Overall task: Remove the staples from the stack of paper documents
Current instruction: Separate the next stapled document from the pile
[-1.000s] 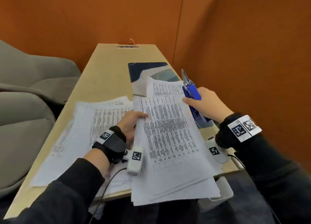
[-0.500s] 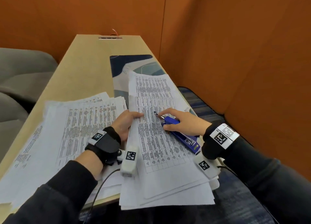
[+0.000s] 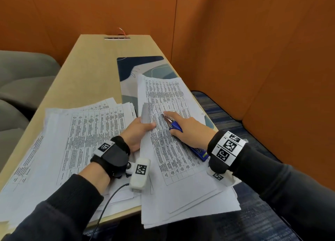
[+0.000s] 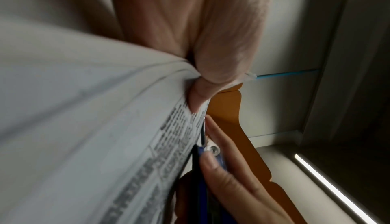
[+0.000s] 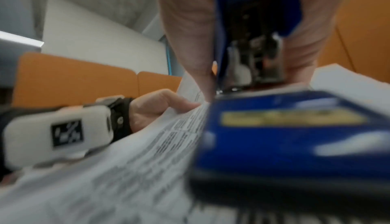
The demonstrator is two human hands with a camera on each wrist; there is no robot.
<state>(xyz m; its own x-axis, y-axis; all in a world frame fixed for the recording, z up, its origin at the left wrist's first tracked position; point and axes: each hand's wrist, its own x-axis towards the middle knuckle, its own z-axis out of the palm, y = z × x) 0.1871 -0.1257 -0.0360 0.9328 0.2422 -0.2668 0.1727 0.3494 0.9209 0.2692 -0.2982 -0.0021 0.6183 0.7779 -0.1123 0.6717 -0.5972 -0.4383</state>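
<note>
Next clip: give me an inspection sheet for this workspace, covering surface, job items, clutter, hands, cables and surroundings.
Surface: light wooden table, a blue patterned mat at its right side.
Job's things: printed paper stack overhanging the near edge; second paper spread at left; blue stapler lying on the stack; staples too small to tell.
Clutter: nothing seen.
Hands: left hand pinches the folded-up top sheet edge; right hand holds the stapler, forefinger stretched forward.
Cables: black cable running from the left wrist camera.
Surroundings: orange partition walls; grey seats at left.
</note>
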